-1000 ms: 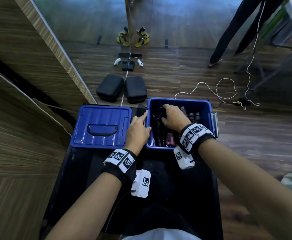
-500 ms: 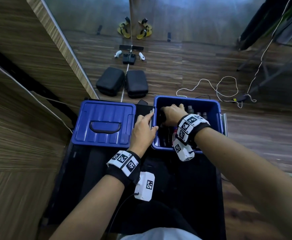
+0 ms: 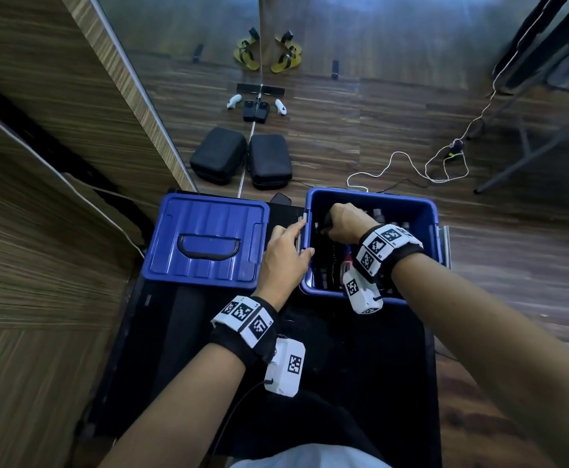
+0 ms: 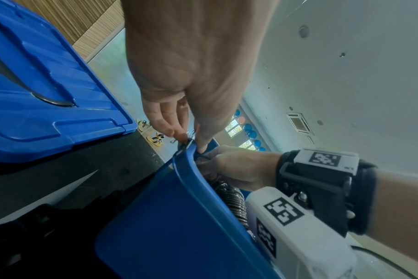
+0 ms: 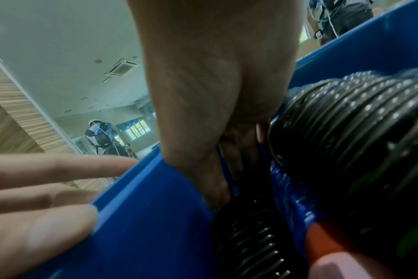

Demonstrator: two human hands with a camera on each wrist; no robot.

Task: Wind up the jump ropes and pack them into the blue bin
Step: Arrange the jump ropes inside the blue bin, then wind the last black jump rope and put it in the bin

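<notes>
Right hand (image 3: 343, 221) curls round black wound jump rope bundle (image 5: 246, 236) inside blue plastic bin (image 3: 430, 211); should seat it snug against wall. Left hand (image 3: 284, 256), fingers straight, steadies rim.

Bare forearms, no sleeves; black fabric wrist straps (image 3: 242, 342) on both wrists, each ringed with white square blocks printed with black fiducial markers; white boxy camera module (image 3: 284, 366) under each wrist, marker-tagged; thin black cable (image 3: 229, 413) trails from left module; pale garment at lap.
</notes>
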